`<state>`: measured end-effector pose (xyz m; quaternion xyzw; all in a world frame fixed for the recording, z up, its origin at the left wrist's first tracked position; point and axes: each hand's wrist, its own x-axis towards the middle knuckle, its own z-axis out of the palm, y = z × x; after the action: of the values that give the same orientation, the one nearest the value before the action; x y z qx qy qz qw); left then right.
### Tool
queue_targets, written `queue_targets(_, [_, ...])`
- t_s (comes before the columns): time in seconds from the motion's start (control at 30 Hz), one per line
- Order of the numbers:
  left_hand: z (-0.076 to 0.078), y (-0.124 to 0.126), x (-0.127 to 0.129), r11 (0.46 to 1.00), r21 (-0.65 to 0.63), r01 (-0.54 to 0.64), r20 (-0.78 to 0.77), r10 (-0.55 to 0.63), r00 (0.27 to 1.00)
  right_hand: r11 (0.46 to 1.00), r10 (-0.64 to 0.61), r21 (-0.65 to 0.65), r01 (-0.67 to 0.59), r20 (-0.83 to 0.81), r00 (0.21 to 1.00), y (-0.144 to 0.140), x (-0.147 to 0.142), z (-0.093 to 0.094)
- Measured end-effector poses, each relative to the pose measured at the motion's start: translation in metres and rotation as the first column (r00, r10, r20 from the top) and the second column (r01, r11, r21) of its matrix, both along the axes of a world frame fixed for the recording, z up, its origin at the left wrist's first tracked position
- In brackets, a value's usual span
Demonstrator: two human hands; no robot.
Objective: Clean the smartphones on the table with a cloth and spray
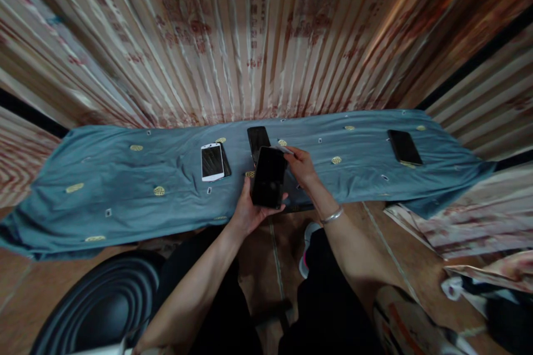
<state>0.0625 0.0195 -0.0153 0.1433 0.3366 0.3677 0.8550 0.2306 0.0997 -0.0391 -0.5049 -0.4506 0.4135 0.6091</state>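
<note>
The black rectangular phone, its glossy screen dark and facing me, rests in my left hand, my right hand at its upper right corner.

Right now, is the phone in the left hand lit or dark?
Dark: the phone in the left hand shows the camera a black side, nothing glowing. Whether it is powered off, I cannot tell.

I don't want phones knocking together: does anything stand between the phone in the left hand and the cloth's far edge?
Yes: another dark phone lies on the blue cloth just beyond the held phone, which hides its near end in this view.
</note>
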Motion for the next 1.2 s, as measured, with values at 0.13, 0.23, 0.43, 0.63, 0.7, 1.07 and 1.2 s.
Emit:
queue_targets(0.13, [-0.003,0.001,-0.001,1.0,0.002,-0.026,-0.088,0.026,0.996,0.997,-0.004,0.075,-0.015,0.25,0.968,-0.005,0.001,0.004])
queue_targets(0.23, [-0.004,0.001,0.0,0.999,0.021,-0.025,-0.127,0.028,0.991,0.995,0.004,0.089,-0.037,0.348,0.938,-0.011,-0.001,0.009])
queue_targets(0.43, [-0.005,-0.001,0.006,0.999,0.024,-0.023,-0.176,0.027,0.984,0.969,0.028,0.202,-0.141,0.477,0.878,-0.024,-0.009,0.019])
queue_targets(0.63, [-0.005,0.0,0.006,0.999,0.046,-0.013,-0.188,0.021,0.982,0.928,-0.006,0.25,-0.276,0.751,0.66,-0.034,-0.018,0.02])
queue_targets(0.7, [-0.002,0.001,0.005,0.999,0.038,-0.034,-0.178,0.041,0.983,0.923,-0.035,0.249,-0.293,0.813,0.581,-0.037,-0.02,0.02])
queue_targets(1.07, [0.006,0.008,-0.001,0.978,-0.017,-0.207,-0.046,0.206,0.977,0.832,-0.02,0.279,-0.479,0.879,0.476,-0.06,-0.048,0.017])
queue_targets(1.2, [0.009,0.012,-0.004,0.952,-0.049,-0.304,0.018,0.305,0.952,0.815,-0.011,0.277,-0.509,0.886,0.463,-0.068,-0.057,0.015])
